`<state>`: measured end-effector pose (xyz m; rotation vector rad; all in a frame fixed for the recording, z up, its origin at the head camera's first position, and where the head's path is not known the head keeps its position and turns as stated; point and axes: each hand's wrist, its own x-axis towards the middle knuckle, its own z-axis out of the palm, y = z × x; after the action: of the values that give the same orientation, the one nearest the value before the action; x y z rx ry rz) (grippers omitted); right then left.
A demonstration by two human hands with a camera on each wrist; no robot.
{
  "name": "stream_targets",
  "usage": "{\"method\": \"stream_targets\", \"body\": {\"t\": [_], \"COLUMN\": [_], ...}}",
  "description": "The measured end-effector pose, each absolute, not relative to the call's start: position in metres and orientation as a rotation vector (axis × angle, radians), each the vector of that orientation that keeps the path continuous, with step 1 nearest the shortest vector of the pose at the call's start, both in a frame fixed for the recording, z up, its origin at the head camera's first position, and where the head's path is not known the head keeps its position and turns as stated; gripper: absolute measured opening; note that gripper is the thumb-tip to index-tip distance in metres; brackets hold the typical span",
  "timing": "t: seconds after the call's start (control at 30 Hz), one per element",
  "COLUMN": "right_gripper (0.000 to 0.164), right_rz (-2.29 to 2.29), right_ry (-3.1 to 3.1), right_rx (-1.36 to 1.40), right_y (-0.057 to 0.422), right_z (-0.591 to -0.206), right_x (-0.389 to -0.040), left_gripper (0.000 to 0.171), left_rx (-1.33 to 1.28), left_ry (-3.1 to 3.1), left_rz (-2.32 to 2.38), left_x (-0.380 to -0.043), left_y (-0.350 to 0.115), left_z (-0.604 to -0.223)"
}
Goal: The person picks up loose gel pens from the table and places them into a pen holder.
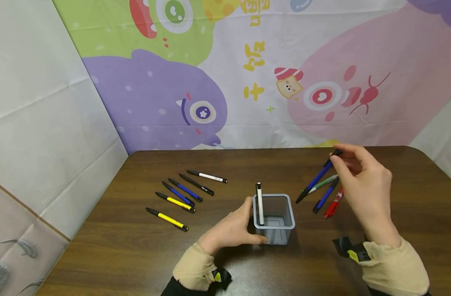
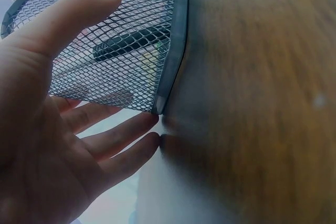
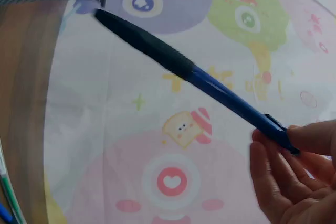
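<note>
My left hand holds a grey mesh pen holder by its left side, thumb at the near face and fingers round the far side. In the left wrist view the thumb lies along the mesh. One white pen with a black end stands upright inside the holder. To the right, my right hand pinches a blue pen at its clip end between thumb and fingers. The pen slants down to the left, its black grip end foremost.
Below my right hand lie a green-and-white pen, another blue pen and a red pen. Left of the holder a row has a white pen, a black pen, two blue pens and two yellow pens.
</note>
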<state>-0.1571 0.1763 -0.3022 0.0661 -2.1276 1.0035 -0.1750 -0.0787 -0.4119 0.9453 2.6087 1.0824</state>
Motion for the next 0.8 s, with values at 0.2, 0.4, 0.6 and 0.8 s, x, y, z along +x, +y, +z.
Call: {"method": "stream_targets", "body": {"t": [0.2, 0.4, 0.6, 0.8], "right_gripper": [0.026, 0.028, 0.028, 0.024], "right_rz": [1.093, 1.162, 1.187, 1.149], "right_ry": [-1.996, -1.987, -2.038, -2.127], "right_rx": [0.117, 0.225, 0.324, 0.416], "right_y": [0.169, 0.161, 0.149, 0.136], "right_z": [-0.3, -0.305, -0.312, -0.321], "right_x": [-0.155, -0.157, -0.158, -0.159], "left_gripper": [0.077, 0.076, 0.076, 0.077], "left_rx": [0.942, 0.933, 0.935, 0.926], "left_ry": [2.61, 2.606, 2.607, 2.597], "left_rz": [1.084, 1.072, 1.069, 1.076], "left_x": [-0.175, -0.175, -0.175, -0.176], "left_y": [-0.079, -0.079, -0.08, -0.08], "left_z": [-0.412, -0.412, -0.413, -0.412]}}
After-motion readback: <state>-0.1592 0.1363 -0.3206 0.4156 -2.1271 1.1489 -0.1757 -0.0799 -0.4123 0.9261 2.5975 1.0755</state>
